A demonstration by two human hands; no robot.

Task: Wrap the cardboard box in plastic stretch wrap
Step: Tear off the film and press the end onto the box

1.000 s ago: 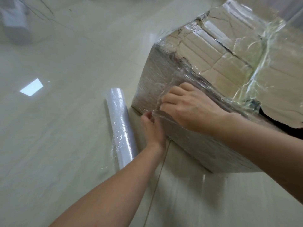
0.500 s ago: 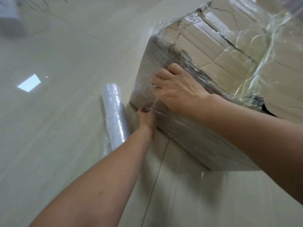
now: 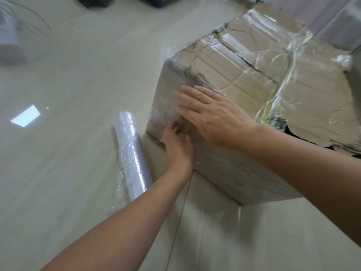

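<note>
We are pressing our right hand (image 3: pixel 213 116) flat against the near side of the cardboard box (image 3: pixel 244 79) on the floor (image 3: pixel 68 75); our left hand (image 3: pixel 177 145) is pinching the loose film tail (image 3: pixel 180 126) just below. It is looking thin, clingy and easily torn to us — best held at its edge and smoothed by palm.

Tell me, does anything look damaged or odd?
Yes. The cardboard box is torn and cracked along its top edge beside the right hand, and a ragged dark hole gapes behind that wrist.

The cardboard box (image 3: pixel 254 79) runs off the frame at 3 o'clock. On my left hand (image 3: pixel 178 147) the fingertips blur into the stretch wrap (image 3: pixel 185 122); grip unclear. The pale thing (image 3: pixel 8 42) at 10 o'clock is blurred.
</note>
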